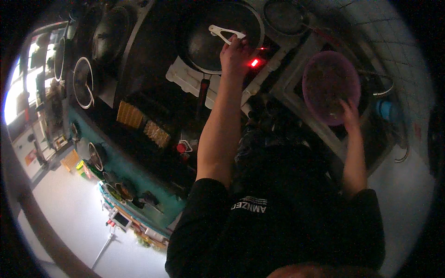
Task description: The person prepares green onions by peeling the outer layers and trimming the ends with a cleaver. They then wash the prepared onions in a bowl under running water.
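Note:
My left hand (236,55) grips a white hand tool (224,31) with an open, triangular frame; its exact kind is unclear. It is above a dark, round pan (205,45), whose handle (204,88) points back towards me. Beside that hand glows a red light (255,63). On the right, my right hand (350,113) reaches over the near rim of a purple basin (332,57), with fingers inside it. Dark contents (325,83) in the basin are too dim to name, and whether these fingers hold anything is hidden.
The basin sits at a sink (290,88) with a curved metal tap (384,92) beside it. A blue container (386,110) stands to its right. Behind the sink is a round strainer or pan (285,17). Left of my arm are a red-capped container (181,147) and a dark counter (139,149).

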Available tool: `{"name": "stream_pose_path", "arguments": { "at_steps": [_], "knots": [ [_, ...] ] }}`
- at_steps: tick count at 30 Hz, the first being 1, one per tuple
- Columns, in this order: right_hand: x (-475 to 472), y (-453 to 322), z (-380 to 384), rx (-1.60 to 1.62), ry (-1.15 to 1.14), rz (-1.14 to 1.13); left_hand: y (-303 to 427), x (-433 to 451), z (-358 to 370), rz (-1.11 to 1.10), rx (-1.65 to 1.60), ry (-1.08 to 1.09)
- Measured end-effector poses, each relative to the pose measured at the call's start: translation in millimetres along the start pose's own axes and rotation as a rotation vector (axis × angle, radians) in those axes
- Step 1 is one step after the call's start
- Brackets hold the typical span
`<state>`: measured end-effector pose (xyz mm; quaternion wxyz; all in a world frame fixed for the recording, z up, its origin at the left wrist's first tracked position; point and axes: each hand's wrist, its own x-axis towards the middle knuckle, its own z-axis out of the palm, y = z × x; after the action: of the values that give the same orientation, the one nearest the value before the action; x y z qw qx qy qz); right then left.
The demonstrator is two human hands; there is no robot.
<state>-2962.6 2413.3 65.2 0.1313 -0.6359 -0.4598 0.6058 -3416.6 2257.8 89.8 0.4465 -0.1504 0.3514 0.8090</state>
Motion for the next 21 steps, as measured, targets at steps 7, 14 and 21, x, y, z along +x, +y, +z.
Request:
{"name": "stream_pose_path", "arguments": {
  "at_steps": [7, 14, 21],
  "knots": [
    [16, -39, 31, -0.120, -0.105, -0.048, 9, -8, 3, -0.085, -0.015, -0.020],
    [41, -72, 64, -0.405, -0.116, -0.339, 34, -22, 12, 0.022, 0.025, 0.010],
    [38, -134, 191, -0.152, -0.414, -0.419, 72, -62, 49, 0.084, 0.006, 0.026]
  ]
}}
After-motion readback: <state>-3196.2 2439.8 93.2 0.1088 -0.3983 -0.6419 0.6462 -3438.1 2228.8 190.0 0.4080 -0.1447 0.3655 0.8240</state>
